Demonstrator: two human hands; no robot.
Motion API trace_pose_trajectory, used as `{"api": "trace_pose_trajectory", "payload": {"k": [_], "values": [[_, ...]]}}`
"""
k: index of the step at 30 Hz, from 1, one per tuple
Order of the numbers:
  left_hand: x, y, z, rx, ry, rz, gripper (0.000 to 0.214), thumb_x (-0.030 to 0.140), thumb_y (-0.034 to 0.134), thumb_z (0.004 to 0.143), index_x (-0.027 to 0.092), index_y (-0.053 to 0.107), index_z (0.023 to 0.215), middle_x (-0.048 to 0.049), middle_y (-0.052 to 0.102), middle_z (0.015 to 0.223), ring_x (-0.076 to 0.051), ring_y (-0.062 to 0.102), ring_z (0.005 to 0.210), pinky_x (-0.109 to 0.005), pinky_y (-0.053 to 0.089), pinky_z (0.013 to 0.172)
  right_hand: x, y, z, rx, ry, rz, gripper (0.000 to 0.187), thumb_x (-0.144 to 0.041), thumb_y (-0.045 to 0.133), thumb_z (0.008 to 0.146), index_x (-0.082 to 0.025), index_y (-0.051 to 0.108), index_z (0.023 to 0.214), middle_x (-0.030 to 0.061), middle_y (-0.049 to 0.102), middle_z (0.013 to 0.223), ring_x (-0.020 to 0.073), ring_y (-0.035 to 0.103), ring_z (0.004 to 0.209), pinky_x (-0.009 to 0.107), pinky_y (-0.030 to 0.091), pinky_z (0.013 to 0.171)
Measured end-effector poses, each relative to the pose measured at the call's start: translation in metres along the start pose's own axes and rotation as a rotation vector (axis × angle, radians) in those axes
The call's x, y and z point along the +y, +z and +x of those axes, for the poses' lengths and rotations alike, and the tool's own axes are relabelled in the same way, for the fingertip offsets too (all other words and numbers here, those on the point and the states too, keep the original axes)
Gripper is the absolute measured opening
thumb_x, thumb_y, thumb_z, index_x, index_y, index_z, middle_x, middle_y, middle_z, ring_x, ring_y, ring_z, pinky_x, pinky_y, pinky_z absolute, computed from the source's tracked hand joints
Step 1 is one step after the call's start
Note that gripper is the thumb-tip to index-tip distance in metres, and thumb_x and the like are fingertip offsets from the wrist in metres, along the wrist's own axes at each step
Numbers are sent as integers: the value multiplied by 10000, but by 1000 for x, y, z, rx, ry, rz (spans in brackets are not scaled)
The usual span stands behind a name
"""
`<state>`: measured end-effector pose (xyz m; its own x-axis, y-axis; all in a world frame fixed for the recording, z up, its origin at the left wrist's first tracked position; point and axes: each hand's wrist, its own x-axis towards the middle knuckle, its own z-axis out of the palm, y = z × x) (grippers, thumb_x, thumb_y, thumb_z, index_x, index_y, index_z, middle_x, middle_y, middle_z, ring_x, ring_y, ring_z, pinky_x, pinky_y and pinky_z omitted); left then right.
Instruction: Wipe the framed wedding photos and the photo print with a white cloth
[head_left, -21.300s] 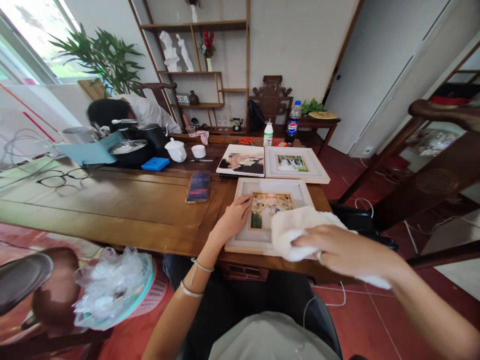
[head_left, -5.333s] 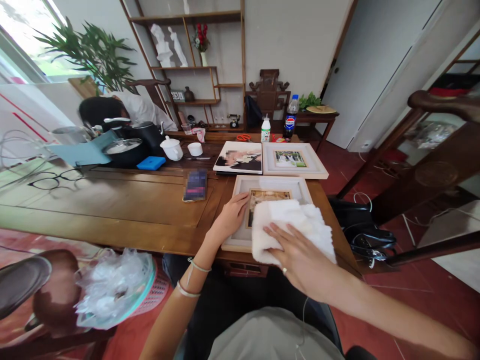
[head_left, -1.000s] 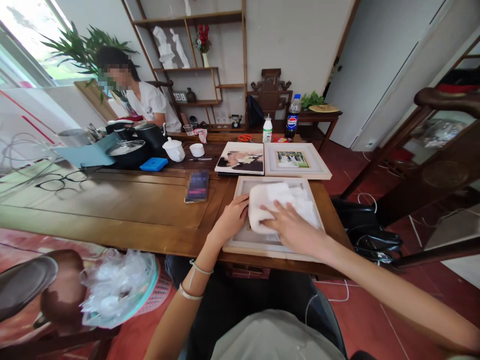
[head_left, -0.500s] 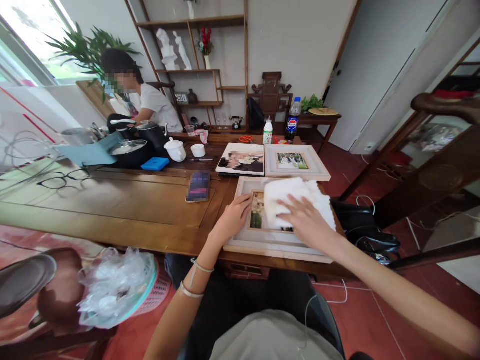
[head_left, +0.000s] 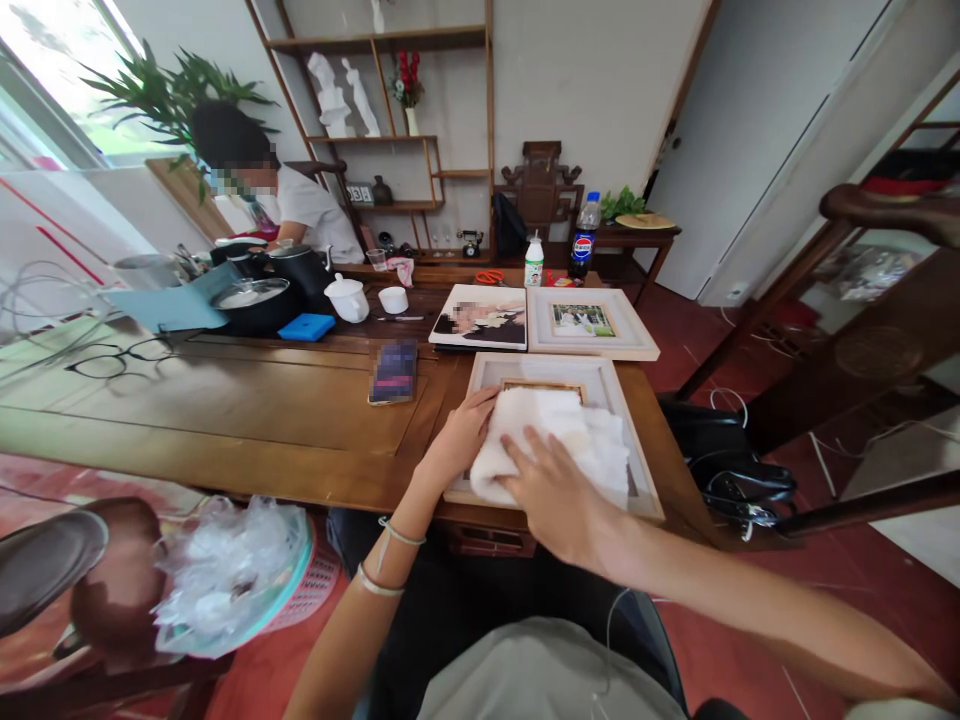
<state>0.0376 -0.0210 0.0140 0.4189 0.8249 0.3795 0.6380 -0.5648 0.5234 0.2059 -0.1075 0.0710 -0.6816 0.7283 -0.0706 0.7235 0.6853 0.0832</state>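
Over the frame [head_left: 602,382], a white cloth [head_left: 598,440] lies lengthwise left-to-right under the right hand [head_left: 559,500], fingers [head_left: 538,452] apart.

Passage is afforded over the table [head_left: 300,410] between glasses [head_left: 120,356] and phone [head_left: 393,372]. Beyond the near frame [head_left: 640,450], the way is barred by the print [head_left: 484,320] and far frame [head_left: 592,351]; behind these, by a white bottle [head_left: 533,264] and a cola bottle [head_left: 584,242].

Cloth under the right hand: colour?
White cloth, no pattern visible; head view.
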Motion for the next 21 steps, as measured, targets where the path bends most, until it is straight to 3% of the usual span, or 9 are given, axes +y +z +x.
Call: {"api": "trace_pose_trajectory", "payload": {"k": [2, 5, 9, 13, 17, 19, 21], "values": [[-1, 1, 0, 6, -9, 7, 456, 58, 365, 866, 163, 540, 1274, -108, 508, 1369, -213, 447, 1289, -399, 374, 1089, -10, 0, -12, -9, -18, 10, 482, -92, 579, 730, -218, 632, 1193, 130, 356, 1474, 426, 281, 1334, 600, 301, 1033], [-2, 3, 0, 17, -17, 15, 411, 124, 364, 907, 155, 536, 1279, -110, 507, 1371, -216, 446, 1290, -408, 381, 1081, -3, -1, -32, 7, -18, 47, 450, -86, 534, 749, -197, 640, 1172, 131, 354, 1474, 403, 272, 1346, 595, 289, 1047], [-5, 7, 0, 21, -30, 25, 389, 175, 372, 921, 141, 546, 1268, -116, 502, 1376, -224, 441, 1293, -411, 376, 1082, 29, -11, -63, 6, 54, 73, 535, 1, 451, 683, -168, 649, 1150, 148, 456, 1406, 375, 357, 1312, 569, 354, 1016], [-6, 8, 0, 23, -38, 21, 391, 186, 369, 924, 161, 547, 1272, -105, 497, 1383, -226, 438, 1296, -416, 366, 1086, 68, -28, -80, -36, 171, 79, 558, 33, 381, 670, -190, 683, 1084, 131, 643, 1169, 311, 581, 1101, 463, 485, 881], [-5, 7, -1, 24, -39, 2, 396, 177, 367, 921, 165, 548, 1272, -108, 501, 1377, -226, 432, 1299, -413, 361, 1086, 110, -33, -55, 63, 346, 22, 550, -9, 390, 723, -188, 618, 1191, 113, 673, 1024, 266, 649, 902, 386, 505, 771], [-4, 7, -1, 22, -40, -7, 398, 169, 368, 916, 161, 549, 1270, -113, 501, 1375, -227, 435, 1296, -413, 357, 1088, 126, -30, -26, 144, 419, -38, 551, -20, 401, 737, -184, 589, 1228, 132, 648, 1083, 280, 639, 933, 382, 497, 760], [-3, 6, -1, 24, -39, -22, 399, 162, 371, 912, 158, 553, 1267, -118, 501, 1374, -229, 440, 1291, -415, 355, 1089, 135, -25, 9, 240, 377, -75, 589, -3, 426, 719, -172, 556, 1269, 156, 588, 1216, 302, 579, 1076, 407, 462, 853]]}}
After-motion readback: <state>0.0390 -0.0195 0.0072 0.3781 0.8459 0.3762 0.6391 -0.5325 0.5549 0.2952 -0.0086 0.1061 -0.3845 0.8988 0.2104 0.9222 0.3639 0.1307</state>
